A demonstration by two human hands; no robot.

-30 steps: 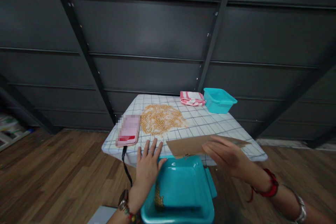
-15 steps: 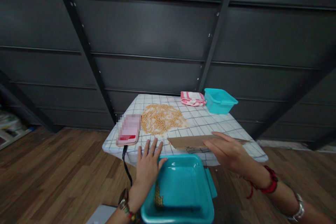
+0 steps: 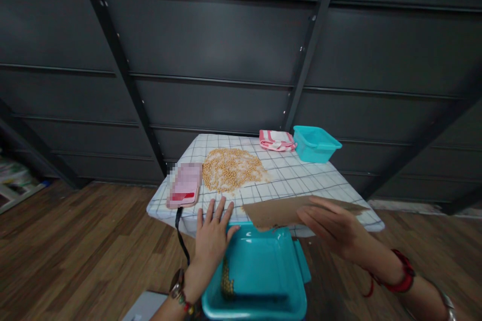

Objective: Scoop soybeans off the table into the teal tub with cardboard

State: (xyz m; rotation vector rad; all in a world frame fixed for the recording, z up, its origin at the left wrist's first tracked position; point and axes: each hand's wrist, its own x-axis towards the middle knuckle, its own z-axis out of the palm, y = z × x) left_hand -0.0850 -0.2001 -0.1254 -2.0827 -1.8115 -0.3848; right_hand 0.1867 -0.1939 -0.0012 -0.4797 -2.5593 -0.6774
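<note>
My right hand (image 3: 333,223) grips a flat piece of brown cardboard (image 3: 278,212) along its upper edge. The cardboard's left end hangs over the far rim of a teal plastic tub (image 3: 263,261). Inside the tub, small yellowish beans are gathered along the left side. My left hand (image 3: 213,233) lies with fingers spread at the tub's far left corner, fingertips reaching over the cloth's front edge. A spread of pale yellow beans mixed with white grains (image 3: 231,168) lies on the checked tablecloth (image 3: 301,183) beyond both hands.
A pink phone (image 3: 186,183) with a black strap (image 3: 181,235) lies at the table's left. At the back right are a folded pink-and-white towel (image 3: 276,140) and a smaller turquoise basket (image 3: 316,144). A dark panelled wall (image 3: 211,40) stands behind. A grey flat object (image 3: 146,306) sits low on the left.
My right hand has moved slightly right and toward me with the cardboard. The cardboard's left end now tilts over the tub's rim. My left hand stays in place.
</note>
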